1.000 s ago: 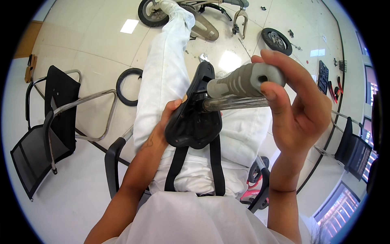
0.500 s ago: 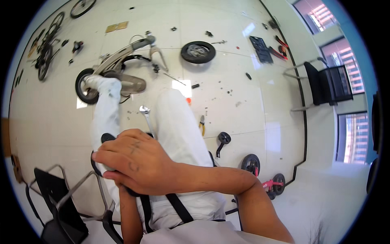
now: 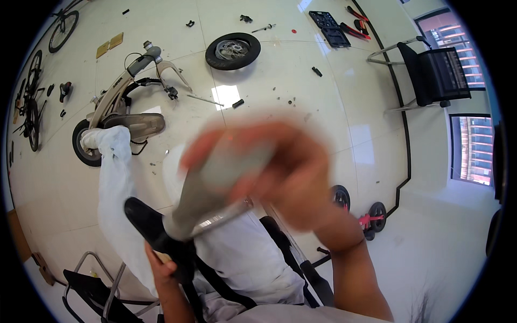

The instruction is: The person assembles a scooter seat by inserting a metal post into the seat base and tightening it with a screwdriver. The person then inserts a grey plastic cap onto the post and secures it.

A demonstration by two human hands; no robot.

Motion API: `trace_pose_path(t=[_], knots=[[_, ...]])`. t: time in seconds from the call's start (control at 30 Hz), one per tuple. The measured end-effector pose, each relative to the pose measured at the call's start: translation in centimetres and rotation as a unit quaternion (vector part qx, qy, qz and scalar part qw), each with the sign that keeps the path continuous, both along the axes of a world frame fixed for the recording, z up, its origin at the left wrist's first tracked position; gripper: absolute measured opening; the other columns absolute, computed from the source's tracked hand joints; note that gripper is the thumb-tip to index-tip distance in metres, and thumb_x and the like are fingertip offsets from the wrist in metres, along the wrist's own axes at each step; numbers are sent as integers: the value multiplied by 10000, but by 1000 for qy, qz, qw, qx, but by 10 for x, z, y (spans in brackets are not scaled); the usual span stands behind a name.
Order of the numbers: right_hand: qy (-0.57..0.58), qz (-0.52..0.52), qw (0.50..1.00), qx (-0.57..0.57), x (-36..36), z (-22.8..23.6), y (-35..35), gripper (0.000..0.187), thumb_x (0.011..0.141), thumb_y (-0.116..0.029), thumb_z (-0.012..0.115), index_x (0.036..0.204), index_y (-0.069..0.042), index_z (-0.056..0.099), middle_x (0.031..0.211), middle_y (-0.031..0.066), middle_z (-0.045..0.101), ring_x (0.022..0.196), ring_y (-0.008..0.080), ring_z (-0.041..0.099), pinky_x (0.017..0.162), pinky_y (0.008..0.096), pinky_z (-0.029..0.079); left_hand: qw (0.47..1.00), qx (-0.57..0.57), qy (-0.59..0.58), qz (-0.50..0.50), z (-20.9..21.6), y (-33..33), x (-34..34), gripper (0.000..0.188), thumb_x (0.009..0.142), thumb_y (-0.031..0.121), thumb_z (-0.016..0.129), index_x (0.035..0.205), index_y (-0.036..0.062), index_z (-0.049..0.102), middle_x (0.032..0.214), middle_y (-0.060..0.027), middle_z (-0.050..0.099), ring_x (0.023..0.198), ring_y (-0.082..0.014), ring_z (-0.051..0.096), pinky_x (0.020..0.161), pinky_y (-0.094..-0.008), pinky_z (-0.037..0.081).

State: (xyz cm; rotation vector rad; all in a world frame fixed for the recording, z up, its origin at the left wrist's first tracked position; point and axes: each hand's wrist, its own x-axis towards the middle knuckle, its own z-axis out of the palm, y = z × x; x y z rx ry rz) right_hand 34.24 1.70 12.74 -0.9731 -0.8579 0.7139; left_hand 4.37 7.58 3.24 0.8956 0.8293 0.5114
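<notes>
My left hand (image 3: 160, 267) is closed around the underside of a black bicycle saddle (image 3: 148, 218), low over my lap. Higher up and blurred by motion, my right hand (image 3: 293, 177) grips a grey tapered part (image 3: 202, 196). The narrow end of that part meets the saddle, though I cannot tell whether the two are joined. A shiny metal bar (image 3: 218, 219) shows just below the grey part. My right hand and the grey part hide the floor behind them.
A beige bike frame (image 3: 121, 91) with its rear wheel lies by my left foot. Farther off are a loose wheel (image 3: 232, 51), a rod (image 3: 205, 100) and an open black tool case (image 3: 329, 28). Black chairs (image 3: 431, 75) stand at the right and lower left.
My right hand has come off the saddle area, up and to the right, with the grey part now in view in it. The view has shifted, and the wrench and pliers are hidden.
</notes>
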Motion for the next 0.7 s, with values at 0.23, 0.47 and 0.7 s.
trace_pose_path(t=[0.23,0.47,0.7], knots=[[75,-143,985,57,162,-31,46,312,1075,-182,407,1261,48,505,978,120,630,992,333,700,930,477,580,998,-37,-49,26,-21,95,-19,1008,781,522,746,1508,-42,334,1379,-218,550,1208,-319,599,1042,-423,501],[114,-223,840,-482,214,-351,-24,170,900,-173,704,925,-12,657,657,50,577,501,159,536,478,312,458,985,-76,-55,141,-77,128,-29,976,840,603,609,1531,-31,341,1482,-247,472,1345,-361,495,1169,-457,363],[-229,-114,603,-755,127,-591,-105,408,744,-351,832,1014,-57,747,917,195,743,875,351,723,816,430,576,983,-119,-97,99,-60,150,-17,1060,886,460,712,1613,67,49,1568,-231,333,1446,-378,380,1163,-620,341]])
